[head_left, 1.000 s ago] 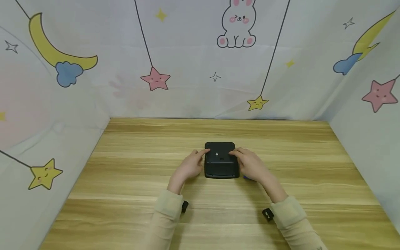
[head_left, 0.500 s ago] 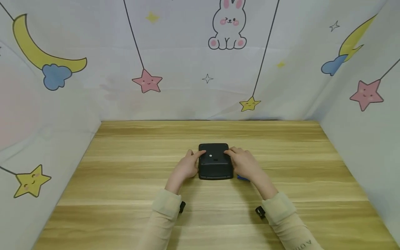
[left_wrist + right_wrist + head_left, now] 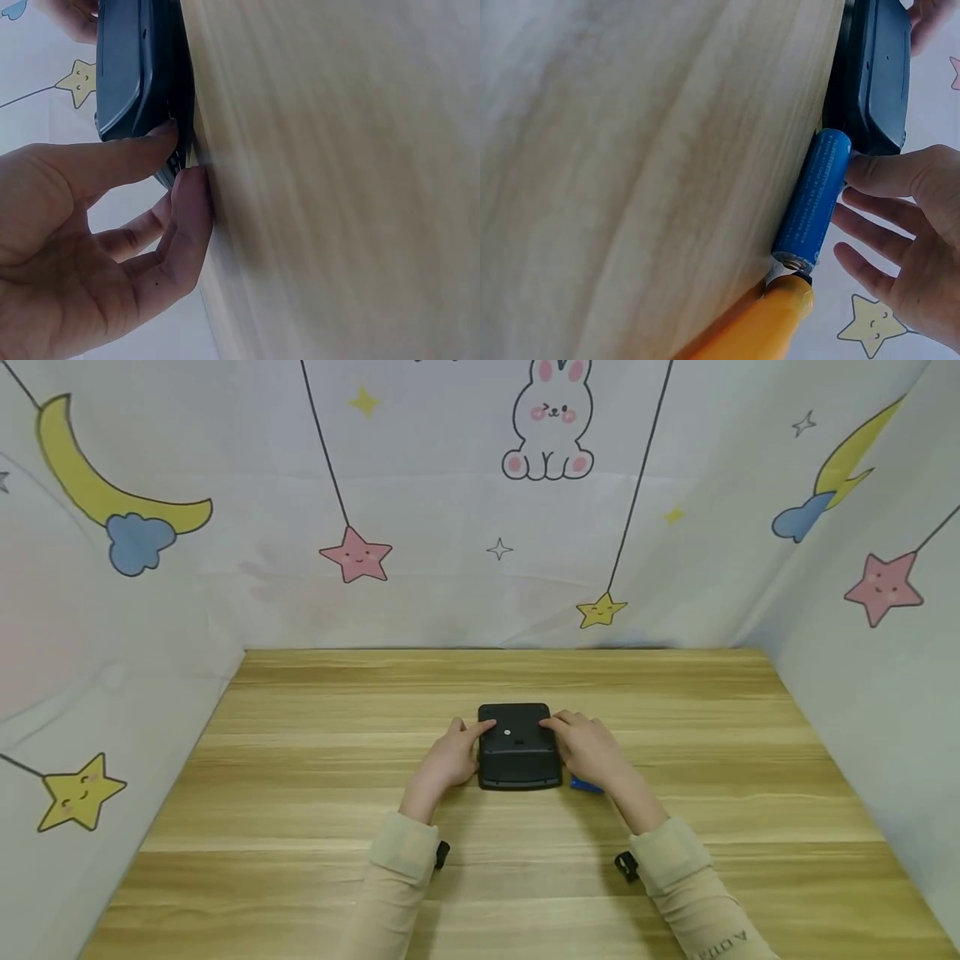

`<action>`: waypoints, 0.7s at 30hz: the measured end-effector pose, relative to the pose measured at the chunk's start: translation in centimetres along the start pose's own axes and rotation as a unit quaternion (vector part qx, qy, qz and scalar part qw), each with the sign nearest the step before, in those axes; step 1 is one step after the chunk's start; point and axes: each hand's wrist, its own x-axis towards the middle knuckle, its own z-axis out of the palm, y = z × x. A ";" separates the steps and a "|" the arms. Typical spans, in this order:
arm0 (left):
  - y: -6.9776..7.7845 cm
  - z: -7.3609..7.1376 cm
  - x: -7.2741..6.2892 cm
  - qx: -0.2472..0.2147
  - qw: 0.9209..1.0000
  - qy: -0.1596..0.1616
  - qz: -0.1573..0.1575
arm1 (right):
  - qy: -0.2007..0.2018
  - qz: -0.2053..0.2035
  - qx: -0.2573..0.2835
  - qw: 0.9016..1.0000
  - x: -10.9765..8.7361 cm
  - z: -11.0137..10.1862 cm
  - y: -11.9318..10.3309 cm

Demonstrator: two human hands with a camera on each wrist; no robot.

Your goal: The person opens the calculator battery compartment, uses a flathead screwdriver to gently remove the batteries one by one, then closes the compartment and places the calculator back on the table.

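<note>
A black desktop calculator (image 3: 521,747) lies face down on the table, its raised hump toward the person. My left hand (image 3: 448,758) grips its left edge; in the left wrist view the thumb (image 3: 135,157) presses the edge from above and the curled fingers sit at the tabletop beside it. At the right edge my right hand (image 3: 588,747) holds the calculator, its thumb (image 3: 885,174) against the side in the right wrist view. A blue cylindrical battery (image 3: 814,199) lies beside that hand, mostly hidden under it in the head view.
An orange rounded handle (image 3: 761,322) lies end to end with the battery in the right wrist view; the right hand hides it from the head view. A white printed cloth (image 3: 435,493) surrounds the back and sides of the wooden table (image 3: 337,710).
The head view has shifted a little, moving everything leftward in the picture. Both hands keep their hold at the calculator's edges, and slightly more of the blue battery shows beside the right hand.
</note>
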 end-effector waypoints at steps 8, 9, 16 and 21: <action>-0.2 -0.1 -0.2 -0.005 1.000 -0.007 0.003 | 0.032 -0.020 0.029 0.999 -0.2 -0.1 0.2; -0.3 -0.1 -0.2 -0.005 1.000 -0.005 0.006 | 0.037 -0.023 0.034 0.998 -0.2 -0.1 0.3; -0.5 -0.2 -0.6 -0.006 0.999 0.031 0.032 | 0.045 -0.026 0.057 0.997 -0.5 -0.2 0.5; -0.6 -0.6 -0.8 -0.009 0.997 0.058 0.054 | 0.037 -0.028 0.069 0.997 -0.7 -0.3 0.8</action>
